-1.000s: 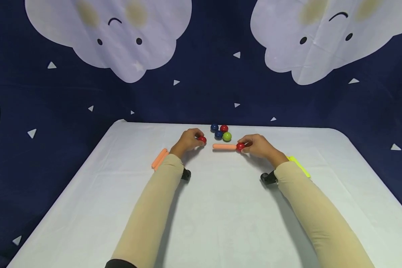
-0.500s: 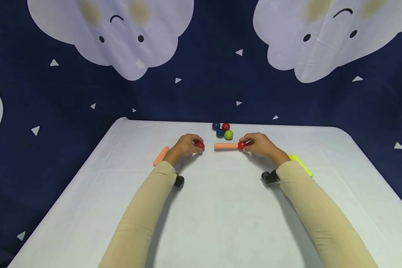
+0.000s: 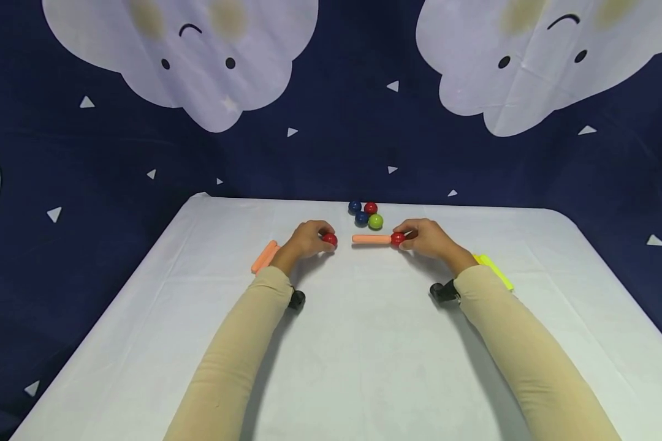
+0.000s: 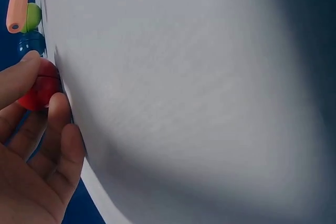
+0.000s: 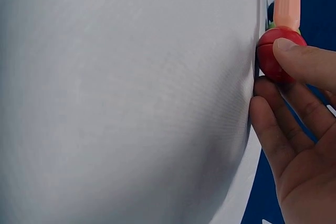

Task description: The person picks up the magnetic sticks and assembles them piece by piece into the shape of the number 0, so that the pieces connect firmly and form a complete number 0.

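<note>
In my left hand (image 3: 307, 239) I pinch a red ball (image 4: 41, 90) between thumb and fingers. My right hand (image 3: 427, 237) pinches a second red ball (image 5: 270, 59), which sits on the right end of an orange stick (image 3: 371, 239). That stick points left toward the left hand's ball, with a gap between them. Its free end shows a small hole in the left wrist view. Both hands are low over the white table, just in front of a group of loose balls.
Behind the stick lie two blue balls (image 3: 361, 218), a red ball (image 3: 371, 208) and a green ball (image 3: 376, 222). Orange sticks (image 3: 265, 256) lie beside the left wrist, yellow sticks (image 3: 496, 272) by the right forearm. A dark cloud-patterned cloth (image 3: 342, 153) hangs behind the white table (image 3: 364, 355).
My left hand, with its red ball, has come slightly nearer and lower, level with the stick, then stayed almost still. The right hand holds its ball and stick in about the same place.
</note>
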Demonstrator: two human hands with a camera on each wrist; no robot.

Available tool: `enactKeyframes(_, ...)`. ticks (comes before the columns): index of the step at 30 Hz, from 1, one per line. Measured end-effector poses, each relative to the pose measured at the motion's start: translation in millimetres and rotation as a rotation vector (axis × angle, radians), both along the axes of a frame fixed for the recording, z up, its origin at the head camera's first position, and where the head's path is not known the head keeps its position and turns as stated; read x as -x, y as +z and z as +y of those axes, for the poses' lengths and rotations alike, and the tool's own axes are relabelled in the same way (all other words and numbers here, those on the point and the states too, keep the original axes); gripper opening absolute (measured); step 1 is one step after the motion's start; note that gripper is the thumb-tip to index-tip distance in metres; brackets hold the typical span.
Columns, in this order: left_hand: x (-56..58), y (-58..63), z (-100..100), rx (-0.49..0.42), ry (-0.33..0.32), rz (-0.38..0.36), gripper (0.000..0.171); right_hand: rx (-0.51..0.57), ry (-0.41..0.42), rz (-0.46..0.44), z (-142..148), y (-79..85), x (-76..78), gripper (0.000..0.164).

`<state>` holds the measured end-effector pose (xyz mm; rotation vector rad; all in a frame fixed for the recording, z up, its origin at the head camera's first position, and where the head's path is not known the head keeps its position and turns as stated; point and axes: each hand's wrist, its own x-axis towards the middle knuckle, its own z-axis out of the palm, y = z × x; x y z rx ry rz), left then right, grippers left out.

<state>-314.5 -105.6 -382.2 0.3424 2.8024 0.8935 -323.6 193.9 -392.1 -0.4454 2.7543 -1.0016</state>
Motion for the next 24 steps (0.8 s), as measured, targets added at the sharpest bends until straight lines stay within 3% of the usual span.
enactKeyframes(14, 1.1, -2.6, 18.7, -0.046, -0.019, 0.016, 0.039, -0.004, -0.001, -0.007, -6.3, 0.4, -2.3, 0.035)
enactKeyframes(24, 0.2, -3.7, 25.0, -0.081, 0.026, 0.006, 0.035, -0.022, -0.001, -0.003, -9.9, 3.1, -4.8, 0.035)
